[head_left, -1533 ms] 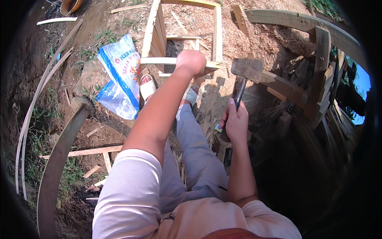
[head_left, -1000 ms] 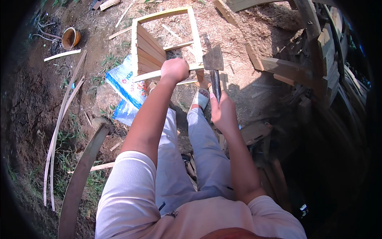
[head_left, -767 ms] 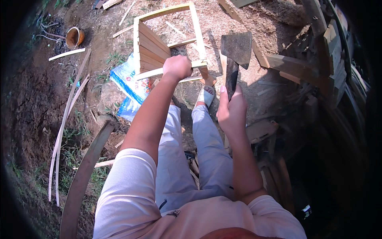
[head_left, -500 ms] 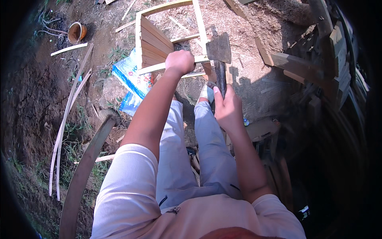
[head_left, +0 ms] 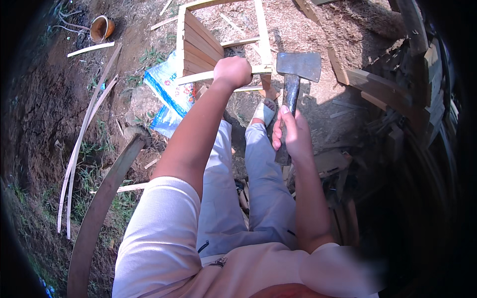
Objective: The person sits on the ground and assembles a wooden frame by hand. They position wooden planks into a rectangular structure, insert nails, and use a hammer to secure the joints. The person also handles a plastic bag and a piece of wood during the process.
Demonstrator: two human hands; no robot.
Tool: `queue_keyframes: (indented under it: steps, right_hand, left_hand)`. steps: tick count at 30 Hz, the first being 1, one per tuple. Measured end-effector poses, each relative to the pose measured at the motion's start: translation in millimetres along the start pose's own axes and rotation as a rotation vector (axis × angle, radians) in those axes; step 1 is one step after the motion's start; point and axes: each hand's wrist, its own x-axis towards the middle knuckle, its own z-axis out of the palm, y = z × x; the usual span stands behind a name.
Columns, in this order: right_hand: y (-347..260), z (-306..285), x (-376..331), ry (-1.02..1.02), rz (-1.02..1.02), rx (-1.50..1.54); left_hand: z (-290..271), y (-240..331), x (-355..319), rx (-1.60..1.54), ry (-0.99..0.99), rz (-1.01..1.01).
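Observation:
My left hand (head_left: 232,72) is closed around the near rail of a pale wooden frame (head_left: 196,78), which has slats along its left side. In my right hand (head_left: 296,134) is the dark handle of a hatchet (head_left: 298,66). The broad grey hatchet head stands just right of the frame's near right corner, apart from the wood. My right thumb lies along the handle, and the fingers wrap round it. A foot in a light shoe (head_left: 264,111) rests just below that corner.
A blue-and-white plastic sack (head_left: 169,94) lies left of the frame. Long thin wood strips (head_left: 82,144) and an orange-brown pot (head_left: 101,30) are farther left. Boards (head_left: 382,87) are stacked at the right. A curved plank (head_left: 102,213) lies at lower left, and shavings cover the ground beyond.
The hatchet has moved right, away from the frame's corner, and its head has turned. My left hand keeps its hold on the rail. The whole view has shifted slightly.

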Motion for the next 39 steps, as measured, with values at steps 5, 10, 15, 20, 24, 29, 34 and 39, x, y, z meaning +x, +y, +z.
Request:
queue_keyframes:
  steps: [5,10,15,20,24,29,34,39]
  right_hand:
    - [4,7,13,-0.053,0.032,0.008]
    - [-2,8,4,-0.055,0.018,0.012]
    - [-18,9,-12,0.149,-0.092,-0.258]
    - [-12,3,1,0.219,-0.271,-0.765]
    - [-21,8,7,0.206,-0.26,-1.099]
    - [-42,30,-35,0.269,-0.422,-0.912]
    - [-24,18,-11,0.244,-0.288,-1.076]
    - [-43,28,-38,0.224,-0.215,-0.843]
  left_hand:
    - [-1,0,0,-0.011,-0.004,-0.01]
    - [3,-3,1,-0.009,0.013,-0.008]
    - [2,-3,-1,-0.025,0.004,-0.005]
    - [-1,0,-2,-0.057,0.008,-0.002]
    - [2,-4,-1,-0.049,0.005,0.02]
    - [1,-5,-4,-0.086,0.012,0.011]
    - [4,-8,0,-0.088,0.02,0.024]
    - [8,-4,-5,-0.103,0.013,0.0]
